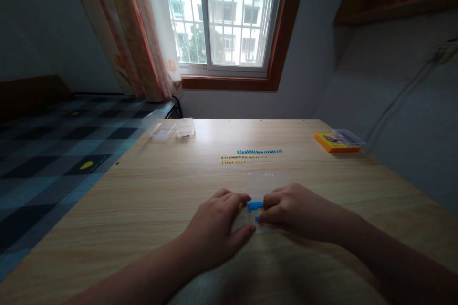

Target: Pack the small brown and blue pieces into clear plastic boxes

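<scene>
My left hand rests on the wooden table, fingers curled, fingertips against a clear plastic plate. My right hand lies beside it, fingers bent and pinched at a small blue piece on the plate's near edge. A short row of blue pieces sits between the two hands. Farther back lie a line of blue pieces and a line of small yellow pieces.
Two clear plastic boxes stand at the table's far left. An orange box with a clear lid sits at the far right. A bed with a checked cover is to the left; window and curtain behind.
</scene>
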Demonstrator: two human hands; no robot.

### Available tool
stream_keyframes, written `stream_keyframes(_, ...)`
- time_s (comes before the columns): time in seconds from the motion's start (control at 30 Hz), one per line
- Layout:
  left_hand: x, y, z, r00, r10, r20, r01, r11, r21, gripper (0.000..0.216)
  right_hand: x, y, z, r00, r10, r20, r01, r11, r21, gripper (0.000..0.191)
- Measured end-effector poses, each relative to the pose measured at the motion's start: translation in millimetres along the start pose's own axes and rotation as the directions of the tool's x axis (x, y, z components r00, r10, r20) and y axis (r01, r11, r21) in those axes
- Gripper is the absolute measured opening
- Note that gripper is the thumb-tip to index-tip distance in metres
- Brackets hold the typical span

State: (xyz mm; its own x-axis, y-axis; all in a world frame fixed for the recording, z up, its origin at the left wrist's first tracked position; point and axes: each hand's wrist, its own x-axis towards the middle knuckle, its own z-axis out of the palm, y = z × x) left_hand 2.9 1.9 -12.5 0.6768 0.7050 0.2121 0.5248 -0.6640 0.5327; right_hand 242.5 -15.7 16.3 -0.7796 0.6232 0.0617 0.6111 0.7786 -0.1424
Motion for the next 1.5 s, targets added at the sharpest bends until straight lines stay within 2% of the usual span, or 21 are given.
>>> stream_keyframes(0.57, 0.3, 0.1, 0.0, 1.0, 0.004, 0.007, -0.004, 1.0, 0.001, 0.035, 1.9, 0.5, 7.5, 0.998, 0.032, -0.048, -0.034, 0.999, -0.022, 0.019)
stream_keyframes(1.0, 1.2, 1.4, -1.3, 1.0, 0.005, 0.013, -0.005, 1.0, -0.002, 0.036, 1.4, -0.4, 4.9, 0.999, 0.048, -0.015, -0.048, 0.999, -0.014, 0.013)
stream_keyframes(1.5, -0.2, 0.7, -0.9, 1.0, -0.005, 0.021, 0.005, 1.0, -0.008, 0.038, -5.2, 4.8, -0.5, 0.994, 0.112, 0.003, -0.112, 0.993, -0.023, 0.018)
